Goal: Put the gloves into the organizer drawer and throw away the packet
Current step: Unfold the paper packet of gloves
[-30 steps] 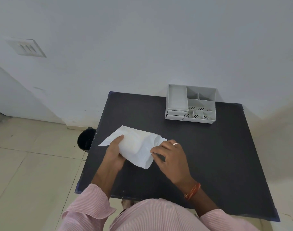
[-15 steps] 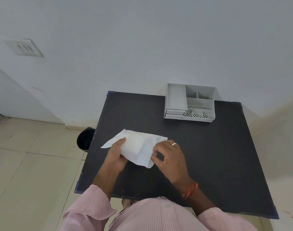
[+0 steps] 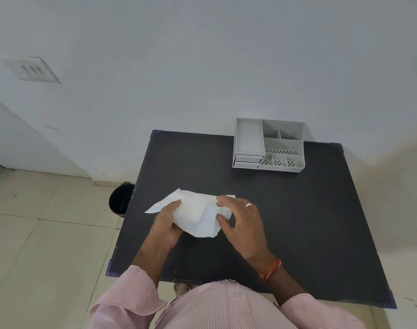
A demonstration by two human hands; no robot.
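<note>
Now both hands grip the white crinkled paper packet (image 3: 195, 216) above the black desk (image 3: 297, 222): left hand (image 3: 166, 224) fingers clamped, right hand (image 3: 241, 222) fingers pinching its end. Tear steadily; gloves are likely inside.

Both hands on white packet (image 3: 196, 216) above black table (image 3: 297, 222). Left hand (image 3: 166, 223) grips left end, right hand (image 3: 243, 222) pinches right end. Grey organizer (image 3: 269, 144) at far edge, drawers closed. Black bin (image 3: 121, 198) on floor left of table.
</note>
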